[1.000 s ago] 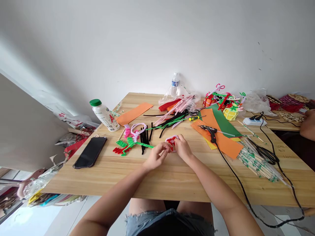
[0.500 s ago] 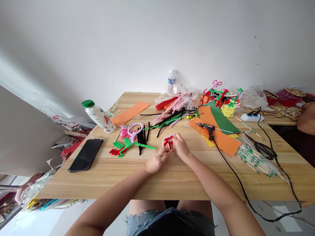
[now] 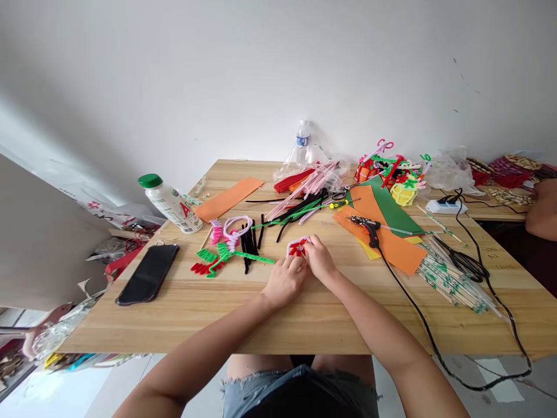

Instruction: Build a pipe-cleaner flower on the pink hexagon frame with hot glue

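Both my hands meet over the near middle of the wooden table (image 3: 183, 334), closed on a small red and pale lilac pipe-cleaner piece (image 3: 298, 247). My left hand (image 3: 285, 281) grips its lower left side, fingers bent over it. On the upper right side, my right hand (image 3: 319, 257) pinches it. The fingers hide much of the piece. To the left lies a pipe-cleaner figure (image 3: 225, 252) in green, with a lilac ring and pink and red coils. Short black pipe cleaners (image 3: 247, 247) lie beside it.
A glue gun (image 3: 368, 225) rests on orange paper (image 3: 400, 252), its cord looping rightward. Beyond are pipe cleaners (image 3: 319, 180), a yellow-handled tool (image 3: 339, 204), black scissors (image 3: 465, 261) and wrapped sticks (image 3: 452, 281). A phone (image 3: 150, 273) and white bottle (image 3: 172, 206) stand left. Another person's arm (image 3: 542, 209) shows right.
My left hand has turned and shifted slightly, its back now more upward and its fingers further over the piece. The right hand stays nearly in place.
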{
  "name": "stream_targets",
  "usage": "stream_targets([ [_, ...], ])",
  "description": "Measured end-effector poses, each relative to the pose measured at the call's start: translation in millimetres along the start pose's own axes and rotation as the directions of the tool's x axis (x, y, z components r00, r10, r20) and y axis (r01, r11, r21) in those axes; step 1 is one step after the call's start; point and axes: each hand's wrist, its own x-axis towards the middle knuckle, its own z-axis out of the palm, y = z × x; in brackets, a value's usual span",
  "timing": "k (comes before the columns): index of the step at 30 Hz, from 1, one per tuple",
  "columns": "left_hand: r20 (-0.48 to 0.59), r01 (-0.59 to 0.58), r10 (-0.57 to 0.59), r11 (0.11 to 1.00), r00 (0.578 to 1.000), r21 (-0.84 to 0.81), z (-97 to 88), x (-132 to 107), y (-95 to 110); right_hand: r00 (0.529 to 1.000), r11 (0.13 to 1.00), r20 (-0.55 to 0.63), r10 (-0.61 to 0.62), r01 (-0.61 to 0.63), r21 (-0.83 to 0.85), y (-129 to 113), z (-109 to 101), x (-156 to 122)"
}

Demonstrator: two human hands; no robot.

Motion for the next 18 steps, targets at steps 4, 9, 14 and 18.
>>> stream_targets([
  [4,0.109,0.093,-0.096,0.995,0.989,0.027,1.5,9,2,0.999,0.998,0.007,-0.037,0.038,-0.053,0,-1,1],
  [9,0.156,0.077,-0.079,0.997,0.985,0.016,2.2,16,-1,0.999,0.999,0.013,-0.029,0.029,0.029,0,0,3],
  [14,0.162,-0.106,0.097,0.993,0.982,0.045,3.5,22,-4,0.991,0.942,0.025,0.135,-0.136,0.308,-3,-2,4],
  [18,0.153,-0.232,0.222,0.972,0.963,0.048,4.1,23,-11,0.979,0.894,0.039,0.201,-0.199,0.401,-5,-4,3],
])
